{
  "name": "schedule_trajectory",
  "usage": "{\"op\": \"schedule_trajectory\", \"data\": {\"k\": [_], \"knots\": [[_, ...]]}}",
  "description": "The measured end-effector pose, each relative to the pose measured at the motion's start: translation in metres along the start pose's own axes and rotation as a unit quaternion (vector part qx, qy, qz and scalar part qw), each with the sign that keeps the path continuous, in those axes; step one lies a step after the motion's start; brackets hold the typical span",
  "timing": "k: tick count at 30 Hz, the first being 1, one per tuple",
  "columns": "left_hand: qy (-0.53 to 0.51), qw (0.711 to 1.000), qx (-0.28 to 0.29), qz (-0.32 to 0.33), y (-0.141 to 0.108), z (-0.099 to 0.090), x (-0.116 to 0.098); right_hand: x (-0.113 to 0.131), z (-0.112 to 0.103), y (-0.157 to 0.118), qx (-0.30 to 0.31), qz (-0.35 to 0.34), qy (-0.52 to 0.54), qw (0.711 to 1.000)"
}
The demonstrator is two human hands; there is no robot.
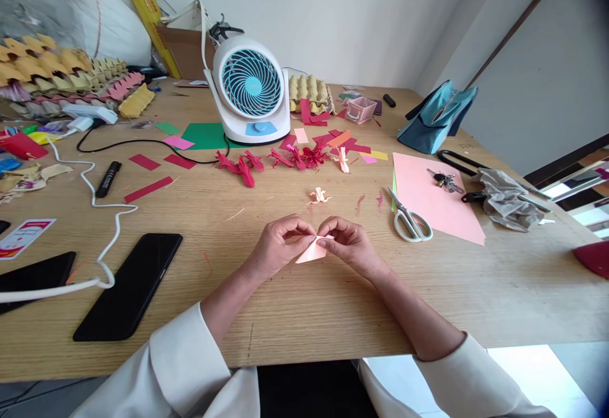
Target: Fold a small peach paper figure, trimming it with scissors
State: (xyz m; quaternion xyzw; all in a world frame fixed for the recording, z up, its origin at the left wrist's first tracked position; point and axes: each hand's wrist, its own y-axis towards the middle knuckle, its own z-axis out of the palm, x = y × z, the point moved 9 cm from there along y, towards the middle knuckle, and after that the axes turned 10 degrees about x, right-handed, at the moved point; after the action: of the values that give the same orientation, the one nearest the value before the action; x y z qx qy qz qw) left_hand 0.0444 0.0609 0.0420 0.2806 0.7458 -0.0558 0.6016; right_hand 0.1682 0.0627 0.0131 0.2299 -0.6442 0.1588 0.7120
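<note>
A small piece of pale pink paper (311, 252) is pinched between my two hands just above the table, its lower edge hanging free. My left hand (280, 243) grips its upper left part with thumb and fingers. On the other side, my right hand (349, 247) pinches the upper right part. The fold between the fingertips is partly hidden. Just beyond my hands lies a pale pink folded paper figure (319, 196). Another pale figure (343, 160) sits farther back, beside a row of crimson folded paper figures (297, 158).
White-handled scissors (412, 222) lie right of my hands, near pink paper sheets (428, 196) with keys (446, 181). A white fan (252, 88) stands at the back. To the left are a black phone (128, 288), a white cable (117, 234) and a black marker (108, 179).
</note>
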Motion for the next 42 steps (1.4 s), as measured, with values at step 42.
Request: {"op": "schedule_trajectory", "data": {"k": [42], "knots": [[0.203,0.971,-0.075,0.097,-0.009,0.0,-0.025,0.023,-0.015,-0.008,-0.064,-0.103,-0.177,0.977]]}}
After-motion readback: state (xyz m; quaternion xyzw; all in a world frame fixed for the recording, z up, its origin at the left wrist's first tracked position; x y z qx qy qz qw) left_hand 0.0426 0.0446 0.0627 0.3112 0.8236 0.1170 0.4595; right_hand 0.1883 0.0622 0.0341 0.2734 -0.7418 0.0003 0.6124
